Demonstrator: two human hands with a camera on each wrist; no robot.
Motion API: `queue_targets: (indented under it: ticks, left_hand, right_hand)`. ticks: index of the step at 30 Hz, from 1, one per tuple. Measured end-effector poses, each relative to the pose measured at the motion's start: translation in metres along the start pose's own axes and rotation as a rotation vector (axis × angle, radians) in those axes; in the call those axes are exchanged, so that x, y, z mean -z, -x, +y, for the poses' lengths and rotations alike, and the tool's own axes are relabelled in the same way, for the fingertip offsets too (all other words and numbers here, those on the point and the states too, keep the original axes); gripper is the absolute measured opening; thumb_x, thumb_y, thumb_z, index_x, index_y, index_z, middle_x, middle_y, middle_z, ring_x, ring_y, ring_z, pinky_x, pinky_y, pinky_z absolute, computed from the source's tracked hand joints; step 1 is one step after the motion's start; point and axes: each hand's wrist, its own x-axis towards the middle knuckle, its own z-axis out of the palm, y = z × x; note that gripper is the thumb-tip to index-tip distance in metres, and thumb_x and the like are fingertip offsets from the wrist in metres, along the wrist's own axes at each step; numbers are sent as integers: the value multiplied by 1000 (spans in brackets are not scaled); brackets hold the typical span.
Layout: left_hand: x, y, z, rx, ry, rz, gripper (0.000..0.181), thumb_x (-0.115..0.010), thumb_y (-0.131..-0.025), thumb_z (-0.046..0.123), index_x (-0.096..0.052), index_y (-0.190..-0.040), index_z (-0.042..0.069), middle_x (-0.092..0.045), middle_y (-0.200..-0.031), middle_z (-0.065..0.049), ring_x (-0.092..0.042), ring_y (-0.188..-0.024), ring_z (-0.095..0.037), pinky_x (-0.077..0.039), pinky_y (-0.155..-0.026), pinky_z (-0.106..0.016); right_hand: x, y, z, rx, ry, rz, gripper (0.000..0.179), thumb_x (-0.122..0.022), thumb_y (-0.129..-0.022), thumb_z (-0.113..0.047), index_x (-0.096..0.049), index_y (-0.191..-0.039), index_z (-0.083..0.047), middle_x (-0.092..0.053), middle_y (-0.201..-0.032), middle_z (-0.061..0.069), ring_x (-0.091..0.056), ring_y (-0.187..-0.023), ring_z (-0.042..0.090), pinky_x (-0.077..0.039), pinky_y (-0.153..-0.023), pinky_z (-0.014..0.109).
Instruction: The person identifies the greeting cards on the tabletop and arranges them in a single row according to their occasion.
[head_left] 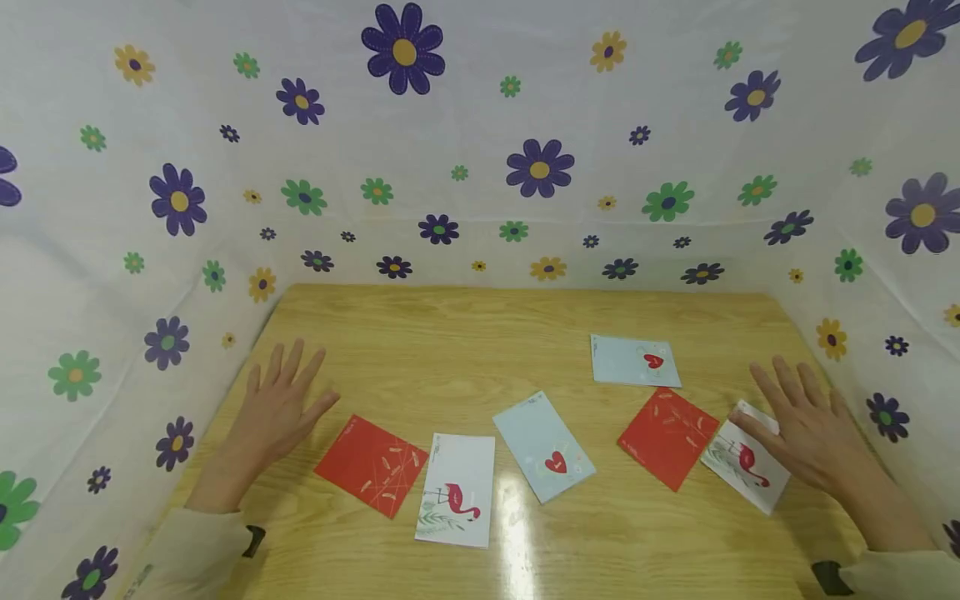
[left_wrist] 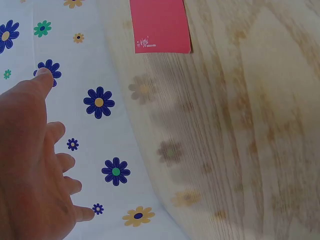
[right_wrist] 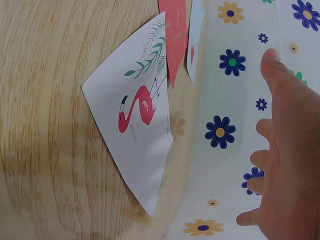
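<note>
My left hand [head_left: 273,412] is spread over the table's left side with nothing in it, nearest a red card [head_left: 372,467]. Over the right side my right hand [head_left: 817,429] is spread too, overlapping a white flamingo card [head_left: 742,467] in the head view; the right wrist view shows that flamingo card [right_wrist: 132,105] apart from the fingers. Beside it lies a second red card [head_left: 669,437]. Behind that is a pale blue card [head_left: 630,361] with a red heart. In the middle lie another white flamingo card [head_left: 456,492] and another pale blue heart card [head_left: 543,446].
The cards lie flat on a light wooden table [head_left: 450,333]. A white cloth [head_left: 465,117] printed with purple, green and yellow flowers rises behind the table and along both sides. Light glares off the tabletop near the front middle.
</note>
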Motion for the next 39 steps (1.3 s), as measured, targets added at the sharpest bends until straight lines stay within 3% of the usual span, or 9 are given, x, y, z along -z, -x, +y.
queue_targets:
  ticks: [9,16,22,30,39]
  left_hand:
    - [0,-1,0,5,-19,-4,81,-48,-104,58,-25,-164,9,-11,-169,-27,0,-154,-49,-6,-115,-75]
    - [6,-6,0,1,-15,9,81,-47,-104,58,-23,-164,9,-8,-169,-26,3,-155,-48,-5,-115,-75]
    - [4,-8,3,7,-15,6,82,-52,-103,55,-24,-164,8,-10,-169,-27,1,-154,-49,-5,-116,-74]
    - [-2,-13,15,-21,9,-9,80,-50,-105,54,-23,-164,7,-10,-169,-27,-3,-154,-50,-5,-116,-75]
    - [-4,-28,36,-39,22,3,79,-49,-106,52,-23,-164,5,-11,-169,-26,-4,-154,-49,-8,-118,-72]
  right_hand:
    - [3,-2,1,3,-8,21,89,-54,-103,-53,-11,-165,-6,-6,-166,32,8,-152,53,-1,-108,82]
    - [5,-12,-1,14,-16,21,88,-53,-104,-52,-10,-165,-5,-5,-167,32,10,-152,52,5,-113,76]
    - [5,-17,-3,21,-29,15,88,-53,-104,-51,-8,-165,-4,-6,-166,32,7,-152,53,-1,-112,78]
    - [2,-20,-7,37,-51,36,85,-54,-105,-48,-16,-162,2,-12,-164,35,-2,-151,57,-9,-112,78]
    - [3,-29,-13,50,-99,60,86,-61,-103,-44,-20,-160,6,-22,-160,38,-8,-150,57,-13,-112,77]
